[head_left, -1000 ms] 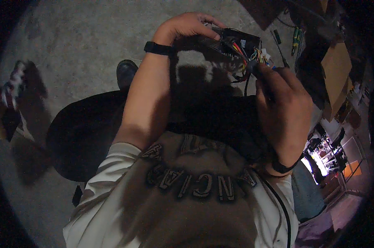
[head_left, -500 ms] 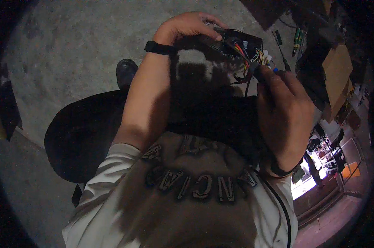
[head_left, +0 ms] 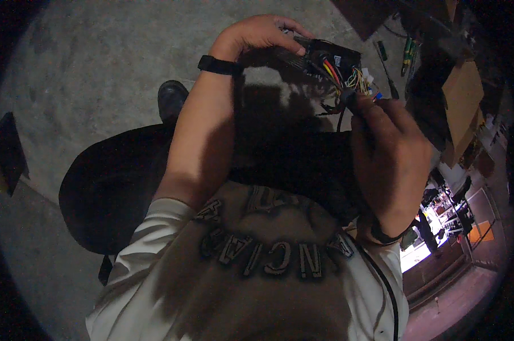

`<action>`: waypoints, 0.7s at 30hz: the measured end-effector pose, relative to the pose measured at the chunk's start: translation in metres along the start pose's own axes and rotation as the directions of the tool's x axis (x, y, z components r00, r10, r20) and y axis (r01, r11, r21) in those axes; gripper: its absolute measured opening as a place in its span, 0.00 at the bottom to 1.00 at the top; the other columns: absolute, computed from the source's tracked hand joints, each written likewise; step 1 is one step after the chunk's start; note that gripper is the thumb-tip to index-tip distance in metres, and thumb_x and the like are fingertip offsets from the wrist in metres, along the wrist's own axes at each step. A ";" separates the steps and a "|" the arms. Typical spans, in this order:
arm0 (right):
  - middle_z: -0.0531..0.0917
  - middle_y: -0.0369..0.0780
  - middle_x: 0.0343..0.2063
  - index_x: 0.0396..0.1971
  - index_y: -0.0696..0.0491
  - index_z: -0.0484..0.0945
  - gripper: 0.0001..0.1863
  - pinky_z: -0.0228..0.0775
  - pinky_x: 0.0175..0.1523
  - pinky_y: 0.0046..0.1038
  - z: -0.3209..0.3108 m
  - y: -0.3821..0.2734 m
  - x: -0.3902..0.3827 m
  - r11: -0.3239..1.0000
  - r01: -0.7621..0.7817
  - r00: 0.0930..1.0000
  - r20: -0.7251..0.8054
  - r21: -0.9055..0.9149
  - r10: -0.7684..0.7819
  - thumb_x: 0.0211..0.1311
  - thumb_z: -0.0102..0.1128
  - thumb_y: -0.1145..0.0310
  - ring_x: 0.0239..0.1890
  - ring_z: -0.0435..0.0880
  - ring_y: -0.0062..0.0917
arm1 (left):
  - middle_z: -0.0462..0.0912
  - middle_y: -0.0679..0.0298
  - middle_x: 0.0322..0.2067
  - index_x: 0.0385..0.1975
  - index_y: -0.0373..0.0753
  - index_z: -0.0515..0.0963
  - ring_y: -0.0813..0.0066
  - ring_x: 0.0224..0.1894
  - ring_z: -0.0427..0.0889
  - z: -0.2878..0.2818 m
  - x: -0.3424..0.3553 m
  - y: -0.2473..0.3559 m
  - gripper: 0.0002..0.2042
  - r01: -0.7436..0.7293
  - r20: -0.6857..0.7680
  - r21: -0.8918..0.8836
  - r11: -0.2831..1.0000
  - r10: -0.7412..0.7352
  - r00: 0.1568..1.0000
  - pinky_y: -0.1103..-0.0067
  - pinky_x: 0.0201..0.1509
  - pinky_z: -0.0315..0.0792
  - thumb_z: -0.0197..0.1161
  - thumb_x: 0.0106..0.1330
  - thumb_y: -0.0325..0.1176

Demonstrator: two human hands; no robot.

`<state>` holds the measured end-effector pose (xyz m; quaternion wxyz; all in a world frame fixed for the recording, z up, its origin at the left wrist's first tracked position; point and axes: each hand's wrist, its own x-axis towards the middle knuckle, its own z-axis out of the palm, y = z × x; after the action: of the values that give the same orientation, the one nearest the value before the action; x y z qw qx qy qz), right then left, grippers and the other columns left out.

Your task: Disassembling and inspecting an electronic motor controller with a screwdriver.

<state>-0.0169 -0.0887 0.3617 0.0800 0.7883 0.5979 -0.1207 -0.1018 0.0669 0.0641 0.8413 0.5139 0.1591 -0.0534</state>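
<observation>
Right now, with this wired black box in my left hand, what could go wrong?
1. Your right hand grips a dark piece where the red and yellow wires lead from the black box; a tug might strain them.
2. The thin pale wires bunch close to your right fingertips, so one might snag.
3. The light is dim, so wires could be mixed up.

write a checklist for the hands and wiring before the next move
1. Left hand holding black rectangular box: ok, gripped at its left end.
2. Right hand gripping dark rounded cable piece: ok, pinched.
3. Red and yellow insulated wires untangled: cannot tell, bunched together.
4. Small white plastic connector fully seated: cannot tell, too small.
5. Long green-handled tool clear of right hand: ok, lying apart.
</observation>
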 end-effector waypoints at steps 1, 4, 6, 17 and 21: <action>0.86 0.43 0.36 0.44 0.51 0.87 0.13 0.78 0.38 0.38 0.000 0.000 -0.001 1.000 -0.005 1.000 0.017 -0.003 0.005 0.58 0.69 0.75 0.34 0.87 0.41 | 0.88 0.65 0.46 0.54 0.44 0.86 0.75 0.48 0.83 0.000 -0.001 0.001 0.25 -0.002 0.002 -0.023 1.000 0.002 1.000 0.78 0.56 0.75 0.80 0.55 0.41; 0.86 0.43 0.37 0.45 0.51 0.87 0.14 0.78 0.38 0.38 -0.001 0.000 -0.002 1.000 -0.002 1.000 0.004 -0.002 0.002 0.58 0.69 0.75 0.34 0.88 0.41 | 0.86 0.63 0.51 0.60 0.38 0.80 0.73 0.52 0.83 -0.001 -0.002 0.004 0.27 0.017 0.029 0.037 0.999 -0.018 0.999 0.76 0.61 0.75 0.77 0.60 0.37; 0.86 0.43 0.37 0.46 0.51 0.86 0.14 0.79 0.39 0.37 -0.001 -0.001 -0.002 1.000 0.009 1.000 -0.027 0.003 -0.008 0.58 0.69 0.75 0.35 0.88 0.41 | 0.86 0.63 0.51 0.60 0.38 0.80 0.73 0.52 0.83 -0.001 -0.003 0.006 0.27 0.017 0.032 0.031 0.999 -0.018 0.999 0.76 0.61 0.76 0.77 0.60 0.37; 0.85 0.43 0.36 0.45 0.52 0.86 0.14 0.78 0.38 0.39 0.000 -0.004 0.000 1.000 -0.012 1.000 0.025 -0.017 0.013 0.59 0.68 0.75 0.34 0.87 0.42 | 0.88 0.63 0.45 0.55 0.44 0.86 0.75 0.48 0.83 0.000 -0.003 0.001 0.25 0.006 -0.007 0.023 1.000 -0.006 1.000 0.78 0.55 0.75 0.79 0.56 0.41; 0.85 0.44 0.35 0.44 0.52 0.86 0.13 0.77 0.37 0.40 -0.001 -0.004 0.004 1.000 -0.022 1.000 0.020 0.004 0.022 0.59 0.67 0.75 0.33 0.87 0.43 | 0.87 0.63 0.47 0.57 0.42 0.83 0.74 0.49 0.83 0.000 -0.003 0.005 0.26 0.012 0.007 0.027 1.000 -0.012 1.000 0.78 0.57 0.75 0.78 0.58 0.39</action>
<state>-0.0201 -0.0838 0.3614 0.0855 0.7939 0.5881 -0.1289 -0.1036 0.0686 0.0695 0.8345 0.5240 0.1584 -0.0627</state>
